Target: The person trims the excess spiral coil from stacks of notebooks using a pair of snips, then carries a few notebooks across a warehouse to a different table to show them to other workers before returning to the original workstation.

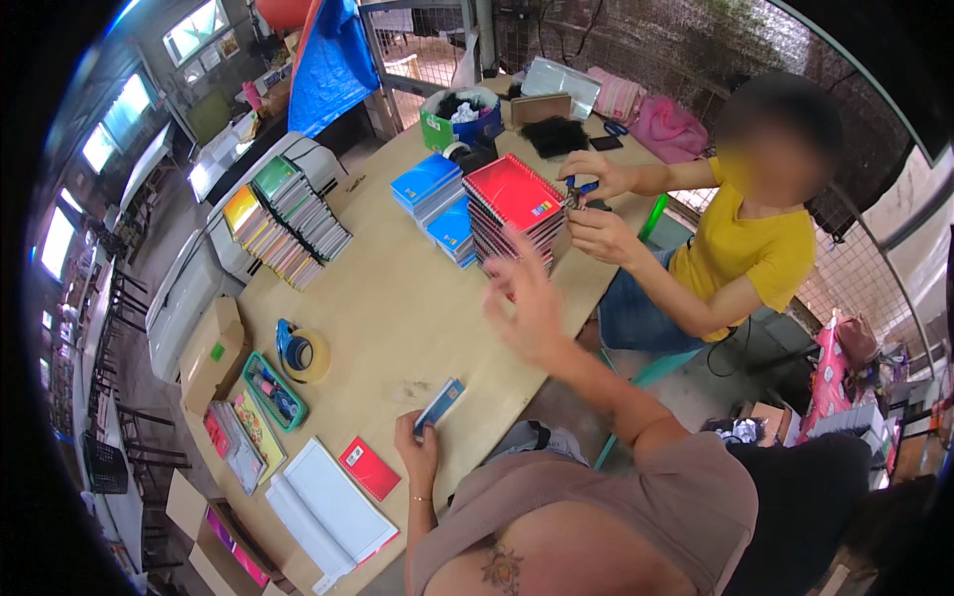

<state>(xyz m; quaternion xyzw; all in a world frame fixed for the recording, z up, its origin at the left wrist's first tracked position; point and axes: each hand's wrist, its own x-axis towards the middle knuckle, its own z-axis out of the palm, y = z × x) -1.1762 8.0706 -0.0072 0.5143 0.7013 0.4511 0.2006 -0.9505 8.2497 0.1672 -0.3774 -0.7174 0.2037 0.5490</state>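
My left hand [417,447] is closed round the lower end of a small blue notebook [443,401], which it holds tilted just above the near table edge. My right hand [527,308] is raised, blurred by motion, its fingers apart and nothing visible in them. Just beyond it is a tall stack of red spiral notebooks [512,189], its front corner partly hidden by my fingers. Blue notebooks [425,184] are stacked to the left of the red ones. A small red notebook [369,468] and an open white-paged notebook [323,502] lie left of my left hand.
Across the corner, a person in a yellow shirt [750,248] holds blue-handled pliers [577,189] beside the red stack. Tape rolls [303,353], a green basket [275,389] and a cardboard box [214,348] are at left. Banded notebooks [283,223] and a bin [460,119] stand farther back.
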